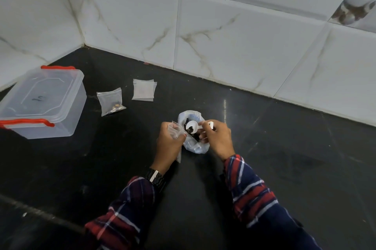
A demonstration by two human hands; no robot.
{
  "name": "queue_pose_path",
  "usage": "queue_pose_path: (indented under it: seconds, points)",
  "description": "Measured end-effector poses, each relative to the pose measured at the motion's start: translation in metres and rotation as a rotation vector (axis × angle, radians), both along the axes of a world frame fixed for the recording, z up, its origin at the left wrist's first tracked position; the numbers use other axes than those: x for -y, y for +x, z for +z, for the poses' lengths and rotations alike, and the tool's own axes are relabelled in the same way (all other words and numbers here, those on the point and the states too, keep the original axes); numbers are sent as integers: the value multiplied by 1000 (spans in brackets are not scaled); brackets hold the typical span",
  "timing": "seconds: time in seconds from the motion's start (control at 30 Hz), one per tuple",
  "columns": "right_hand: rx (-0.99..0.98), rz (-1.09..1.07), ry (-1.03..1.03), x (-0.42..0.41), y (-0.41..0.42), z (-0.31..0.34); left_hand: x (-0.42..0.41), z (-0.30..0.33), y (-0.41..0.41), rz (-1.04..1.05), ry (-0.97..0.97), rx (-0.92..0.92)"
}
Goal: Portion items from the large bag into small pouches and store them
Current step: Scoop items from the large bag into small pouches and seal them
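- The left hand (169,144) pinches a small clear pouch (176,130) at its mouth, held just beside the large bag (194,145) on the black counter (284,158).
- The right hand (216,138) grips a white scoop (192,124), its bowl over the bag between both hands, carrying dark pieces.
- Risk: the pouch mouth looks narrow and limp; if it sags shut or the scoop tips early, pieces would likely scatter over the counter.
- One filled pouch (110,101), a stack of empty pouches (144,89) and the lidded storage box (40,103) lie well beyond the left hand.
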State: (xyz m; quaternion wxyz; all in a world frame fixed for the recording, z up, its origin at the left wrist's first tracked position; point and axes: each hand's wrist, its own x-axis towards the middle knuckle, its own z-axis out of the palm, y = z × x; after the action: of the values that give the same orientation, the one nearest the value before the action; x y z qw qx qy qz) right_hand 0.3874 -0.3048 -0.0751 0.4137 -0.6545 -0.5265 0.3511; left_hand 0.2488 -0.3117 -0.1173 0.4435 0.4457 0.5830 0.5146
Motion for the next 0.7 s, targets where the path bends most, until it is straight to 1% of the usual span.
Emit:
queue_pose_path:
  seconds: [0.1,0.13,0.17,0.27,0.3,0.33,0.43,0.53,0.63,0.7]
  points:
    - [-117,-9,-53,-1,2,2,0,1,-2,-16,2,-3]
    - [-123,-14,-48,0,2,1,0,2,-2,-25,-1,-14]
    - [-61,-4,-16,0,2,0,0,2,-2,-36,0,-26]
    - [274,131,136,5,-3,0,0,4,-1,-43,11,-47]
    - [338,154,162,7,-7,0,0,5,0,-38,11,-43]
    - [351,150,170,7,-10,1,0,6,0,-32,9,-39]
    - [262,36,129,3,-11,-1,1,7,1,-17,6,-32]
    - [86,-73,52,-2,-8,-4,0,5,-1,-2,-11,-42]
    - [-123,-103,-7,0,-6,-1,-1,4,-3,11,0,-105]
    - [-222,-101,-14,2,-5,4,-1,4,-3,35,35,-167]
